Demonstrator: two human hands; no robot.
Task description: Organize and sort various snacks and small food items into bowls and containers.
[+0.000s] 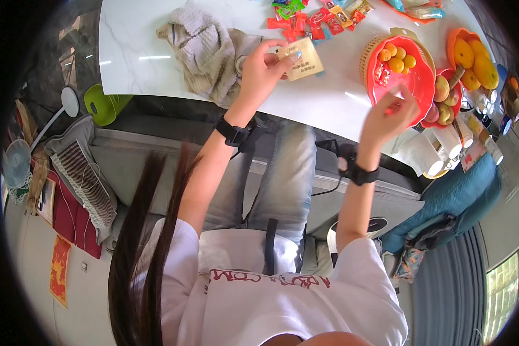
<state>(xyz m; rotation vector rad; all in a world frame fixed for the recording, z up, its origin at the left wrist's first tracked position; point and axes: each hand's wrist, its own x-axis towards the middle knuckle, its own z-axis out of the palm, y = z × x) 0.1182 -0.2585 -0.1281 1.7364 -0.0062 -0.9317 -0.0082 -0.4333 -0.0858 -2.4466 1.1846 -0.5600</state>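
Note:
My left hand [263, 65] grips a flat gold packet or card [308, 65] bearing dark writing, held above the white marble-look table [155, 73] between thumb and fingers. Over the near side of a red scalloped bowl [419, 93] hovers my right hand [391, 114], blurred, its fingers drawn together. Whether anything sits in those fingers is unclear. Inside the bowl lie several small orange fruits [396, 65] and a few red-wrapped sweets [381, 74]. A tan woven basket [367, 58] surrounds part of the bowl.
A crumpled grey-beige cloth [203, 47] lies left of my left hand. Several wrapped sweets [315, 21] are scattered at the far side. Rightward sit mangoes [480, 60] in an orange dish, peach-like fruits [443, 93] and white paper cups [419, 151]. A grey sofa [125, 155] is behind the table.

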